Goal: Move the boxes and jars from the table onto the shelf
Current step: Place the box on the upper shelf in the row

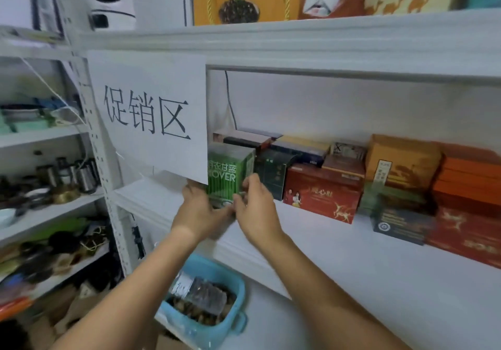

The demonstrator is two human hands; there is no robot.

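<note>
A green box [229, 172] with white lettering stands at the left end of the white shelf [339, 243], partly behind a hanging paper sign. My left hand [199, 210] holds its lower left corner and my right hand [256, 203] grips its lower right edge, fingers curled round the front. To its right, a dark green box [272, 172] and a red box [322, 193] stand on the same shelf. The table is not in view.
A white paper sign [147, 115] hangs from the upper shelf rail [298, 43]. Orange, dark and red boxes [433, 186] fill the shelf's right side. Below, a blue basin [217, 320] holds a clear jar. A grey rack [54, 186] with metal ware stands left.
</note>
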